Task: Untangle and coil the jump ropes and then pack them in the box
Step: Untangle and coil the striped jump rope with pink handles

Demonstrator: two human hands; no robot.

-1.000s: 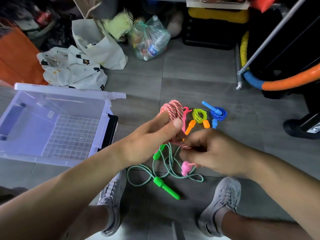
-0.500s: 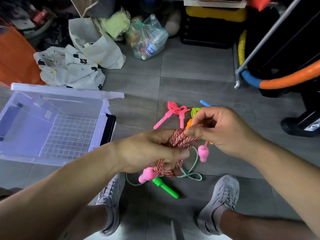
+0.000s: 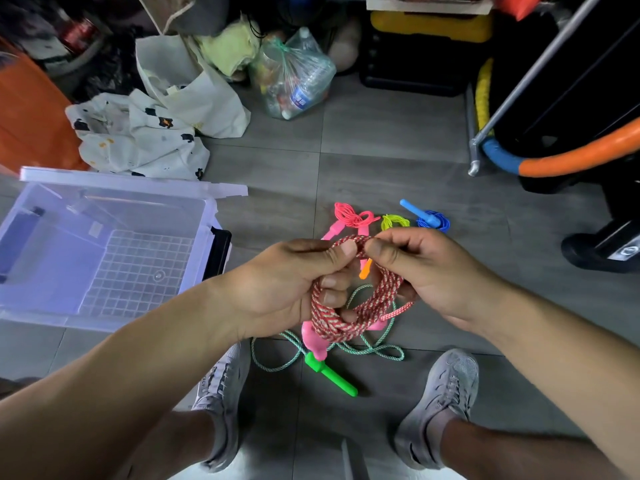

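item: red-and-white jump rope (image 3: pixel 349 322), coiled, held above the floor, centre. left hand (image 3: pixel 287 289): grip curled round the loops, keeping them bundled. right hand (image 3: pixel 436 271): grip pinching the top strand, probably to wrap it. box (image 3: pixel 138 268): left, open, nothing packed. green rope (image 3: pixel 377 349): loose on the floor, near.
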